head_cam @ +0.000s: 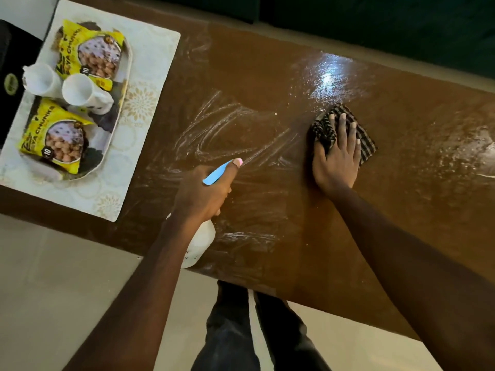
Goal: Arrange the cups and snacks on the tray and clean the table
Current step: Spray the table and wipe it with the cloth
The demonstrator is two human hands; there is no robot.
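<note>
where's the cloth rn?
Head view, right of centre on the table: checked cloth lies under the right hand, right of the spray bottle in the left hand.

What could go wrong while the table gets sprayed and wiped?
1. White streaks lie left of the cloth under the right hand; if missed, they may dry as marks on the table.
2. Spray from the spray bottle in the left hand might drift into the open cups on the tray.
3. Wiping leftward could wet the placemat.
</note>
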